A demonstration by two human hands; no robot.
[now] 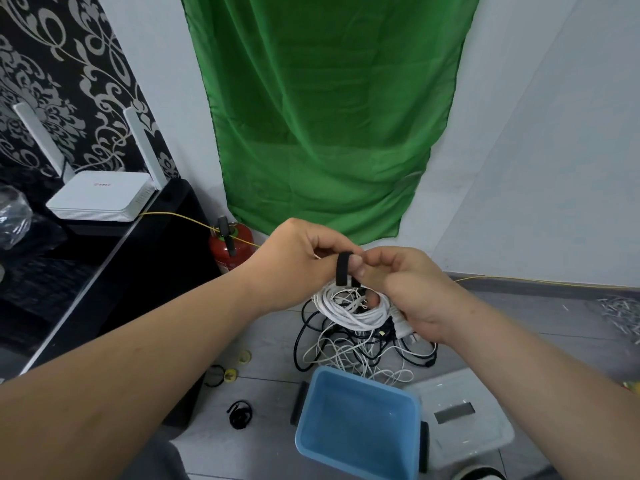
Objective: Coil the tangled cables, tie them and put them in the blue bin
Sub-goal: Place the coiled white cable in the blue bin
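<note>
Gripping a coiled white cable (349, 311) in the right hand (412, 292), up above the far side of the blue bin (346, 427), with a white plug under the palm. Pinching a black strap (343, 270) with the left hand (298, 258) - looped over the top of the coil, right thumb pressed against it. Just beyond the bin, on the floor: a tangle of black and white cables (360, 355). Left of the bin, loose black ties (239, 414) and a yellow tape roll (230, 374). Just beside its right wall, a clear plastic tray (460, 417). Far beyond the bin - a red fire extinguisher (230, 249) and a green cloth (325, 109).
</note>
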